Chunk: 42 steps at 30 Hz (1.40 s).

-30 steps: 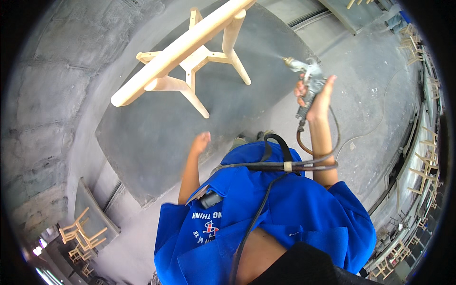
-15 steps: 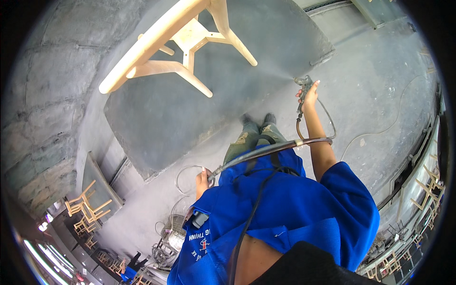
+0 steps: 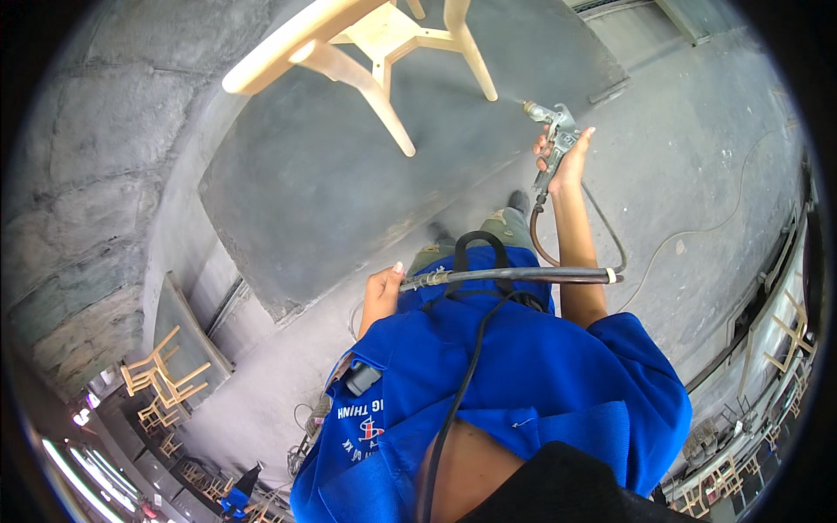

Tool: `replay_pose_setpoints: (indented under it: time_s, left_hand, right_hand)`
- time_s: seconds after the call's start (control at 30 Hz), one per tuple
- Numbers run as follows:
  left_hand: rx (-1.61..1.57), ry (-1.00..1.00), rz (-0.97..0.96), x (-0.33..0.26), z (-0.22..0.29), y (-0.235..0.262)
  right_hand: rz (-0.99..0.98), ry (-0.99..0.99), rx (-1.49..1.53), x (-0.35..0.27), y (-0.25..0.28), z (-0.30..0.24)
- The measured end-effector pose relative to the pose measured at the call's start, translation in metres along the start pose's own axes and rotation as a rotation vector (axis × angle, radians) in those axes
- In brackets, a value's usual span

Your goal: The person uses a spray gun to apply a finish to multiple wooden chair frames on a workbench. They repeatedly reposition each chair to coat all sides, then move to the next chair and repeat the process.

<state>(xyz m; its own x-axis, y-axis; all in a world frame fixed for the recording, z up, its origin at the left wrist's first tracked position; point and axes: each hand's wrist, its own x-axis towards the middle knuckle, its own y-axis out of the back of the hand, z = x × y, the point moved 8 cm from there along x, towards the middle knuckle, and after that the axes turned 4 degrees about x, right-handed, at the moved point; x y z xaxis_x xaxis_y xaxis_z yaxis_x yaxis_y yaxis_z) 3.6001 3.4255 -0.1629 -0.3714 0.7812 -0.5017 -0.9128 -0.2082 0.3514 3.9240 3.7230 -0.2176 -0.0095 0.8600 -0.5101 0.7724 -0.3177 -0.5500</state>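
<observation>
My right hand (image 3: 565, 159) is wrapped round the grip of a metal spray gun (image 3: 558, 131), its nozzle pointing up and left. From the gun's base, thin hoses loop down past my forearm. At my waist my left hand (image 3: 381, 292) is closed round the end of a thick dark hose (image 3: 514, 274), which stretches across my front to the right. Ahead and left stands a pale wooden chair (image 3: 384, 35), partly cut off by the upper edge; its legs come near the spray gun without touching it. The fingers of my right hand are partly hidden behind the gun.
Under the chair lies a large dark grey panel (image 3: 331, 200). A grey wall (image 3: 96, 174) curves along the left. More wooden chairs (image 3: 164, 370) stand at the lower left, with a person in blue (image 3: 235, 499) beyond. A thin cable (image 3: 689, 231) trails over the floor at right.
The spray gun has come up slightly, and the mist at its nozzle is fainter. My left hand has risen with the hose end. In view, the chair sits farther up and right.
</observation>
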Motion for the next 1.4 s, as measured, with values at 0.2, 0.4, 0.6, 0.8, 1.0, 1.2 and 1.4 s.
replay_pose_setpoints:
  time_s: [0.2, 0.4, 0.6, 0.8, 1.0, 1.2, 1.4]
  left_hand:
    - [0.021, 0.026, -0.006, -0.008, -0.027, 0.061]
    - [0.15, 0.008, -0.058, -0.018, -0.047, 0.101]
    - [0.034, 0.148, 0.039, -0.013, -0.075, 0.134]
    - [0.021, 0.055, -0.061, 0.005, -0.061, 0.128]
    - [-0.015, -0.03, -0.249, 0.022, -0.027, 0.097]
    - [-0.097, -0.047, -0.375, 0.033, -0.008, 0.079]
    - [-0.275, -0.112, -0.46, 0.032, 0.009, 0.066]
  right_hand:
    - [-0.125, -0.016, 0.088, -0.027, -0.027, 0.07]
    - [0.19, -0.244, -0.085, -0.007, 0.016, 0.221]
    - [0.478, -0.301, -0.257, -0.005, 0.041, 0.269]
    - [0.026, -0.15, 0.107, -0.044, -0.045, 0.186]
    - [-0.215, 0.022, 0.327, -0.137, -0.109, 0.069]
    - [-0.474, 0.203, -0.147, -0.23, -0.204, -0.02]
    - [-0.472, 0.536, -0.781, -0.276, -0.29, -0.095]
